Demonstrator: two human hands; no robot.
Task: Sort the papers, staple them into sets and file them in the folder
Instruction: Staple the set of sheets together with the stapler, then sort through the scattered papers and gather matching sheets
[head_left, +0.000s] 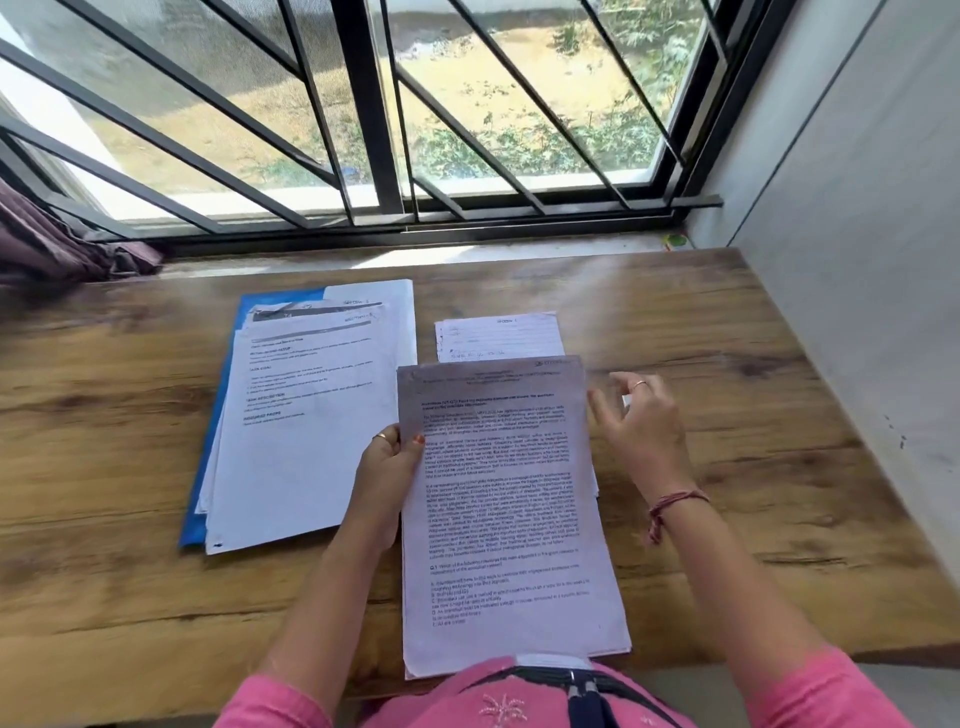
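**Clerk:** Item one, far off your left fingers: a blue folder (208, 441) lay flat on the wooden table (727, 332), with a loose pile of printed papers (306, 415) on top of it, edges fanned and not squared. Only the folder's left edge and upper corner showed from under the pile.

**Checker:** And your left hand?

**Clerk:** Item two: your left hand (389, 462) gripped the held sheaf (504, 499) at its left edge, thumb on the printed face, fingers curled behind. A ring sat on one finger. The sheaf was several sheets of dense text, raised and tilted toward you, its lower end reaching past the table's near edge toward your pink sleeve (270, 701).

**Checker:** Beyond your fingertips?

**Clerk:** Item three: a lined sheet (498, 335) lay flat on the table, its lower part hidden behind the top of the sheaf.

**Checker:** The right side?

**Clerk:** Item four: your right hand (636, 421) hovered just beside the sheaf's upper right edge, fingers spread and loosely bent, grasping nothing. It wore a ring, and a red thread bracelet (675, 506) circled the wrist. Whether a fingertip touched the paper, I could not tell.
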